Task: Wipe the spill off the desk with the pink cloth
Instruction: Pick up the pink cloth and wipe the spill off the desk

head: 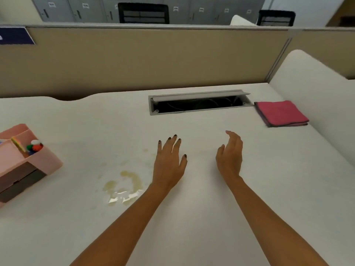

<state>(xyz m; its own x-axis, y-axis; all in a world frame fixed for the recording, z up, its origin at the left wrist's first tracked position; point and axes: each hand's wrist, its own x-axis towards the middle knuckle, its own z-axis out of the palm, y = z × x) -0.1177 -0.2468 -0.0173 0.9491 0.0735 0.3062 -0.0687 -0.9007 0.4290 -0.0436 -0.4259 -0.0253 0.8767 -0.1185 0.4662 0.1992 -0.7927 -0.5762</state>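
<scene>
A yellowish spill (124, 187) lies on the white desk (192, 217), left of centre, with smaller faint drops beyond it. The folded pink cloth (281, 113) rests flat at the desk's far right, next to the white side panel. My left hand (170, 162) hovers palm down just right of the spill, fingers spread, holding nothing. My right hand (230, 156) is held on edge over the middle of the desk, fingers apart and empty, well short of the cloth.
A pink desk organiser (25, 162) with small coloured items stands at the left edge. An open cable tray (197, 103) is set into the desk's back. A beige partition (153, 58) runs behind; a white side panel (317, 96) bounds the right.
</scene>
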